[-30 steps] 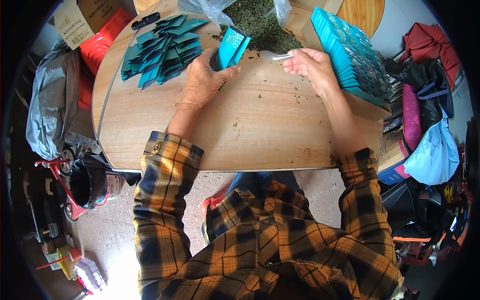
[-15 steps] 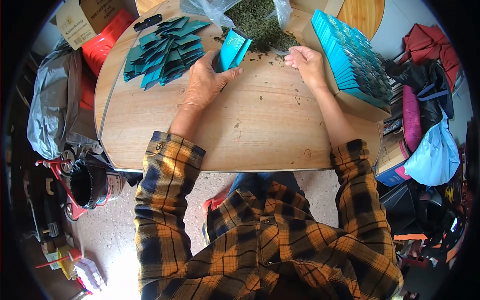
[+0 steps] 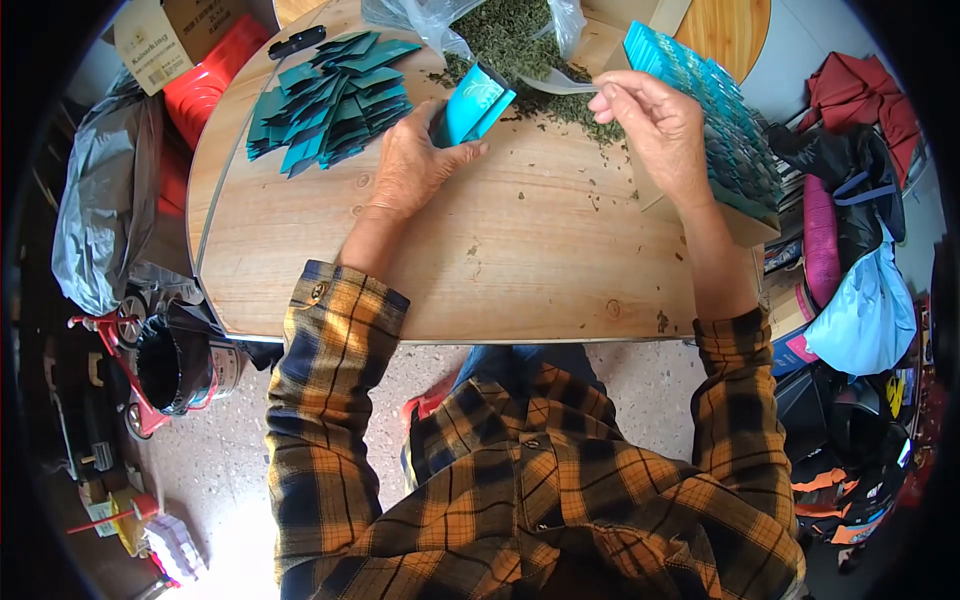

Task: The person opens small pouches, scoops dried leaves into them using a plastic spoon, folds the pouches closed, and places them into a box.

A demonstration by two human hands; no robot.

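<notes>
My left hand (image 3: 415, 160) is closed around a small teal packet (image 3: 474, 104), tilted, with its upper end toward the leaf pile. Between the fingers and thumb of my right hand (image 3: 655, 125) is the handle of a pale, translucent spoon (image 3: 556, 84). The spoon's bowl points left, over the edge of a heap of dried green leaves (image 3: 505, 40) that spills out of a clear plastic bag (image 3: 568, 22). Whether the spoon carries leaves I cannot tell. Left of my left hand lies a pile of flat teal packets (image 3: 335, 100).
A cardboard box (image 3: 752, 228) packed with upright teal packets (image 3: 700, 110) stands at the right, partly behind my right hand. A black object (image 3: 297, 43) lies at the table's (image 3: 480, 270) far left. Leaf crumbs are scattered over the wood. Bags and boxes crowd both sides.
My right hand has lifted the spoon out of the leaf heap and moved right and nearer to me. The packet in my left hand has tipped slightly to the right.
</notes>
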